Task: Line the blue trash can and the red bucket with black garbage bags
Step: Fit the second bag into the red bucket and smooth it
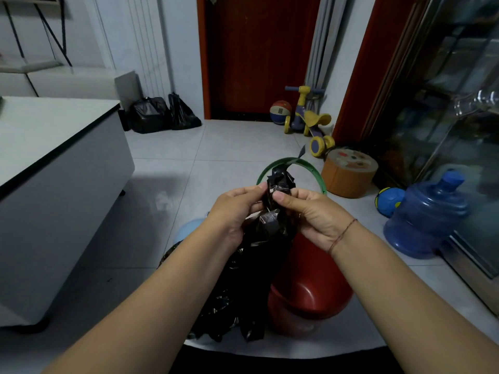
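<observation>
- Centre of frame: both hands meet at the top of a crumpled black garbage bag (pixel 270 238), which hangs down between the forearms toward the lower centre.
- Left hand (pixel 237 209): closed, thumb and fingertips pinching the bag's upper edge from the left; wrist bent slightly inward.
- Right hand (pixel 313 214): closed likewise, thumb on top, pinching the same edge from the right. A thin cord circles this wrist.
- Judgement: the two pinches sit close together on the bunched top, likely to rub the layers apart and find the bag's mouth before it goes over a rim.
- Red bucket (pixel 310 287): lower centre-right, just below the right wrist, interior bare; not yet lined, as far as can be seen.
- Blue trash can (pixel 189 228): only a pale blue sliver shows left of the left wrist; black plastic appears draped beneath the arm there, but whether that is a fitted liner I cannot tell.
- A green hoop (pixel 310 168) lies on the floor beyond the hands, and a blue water jug (pixel 424 214) stands at the right.
</observation>
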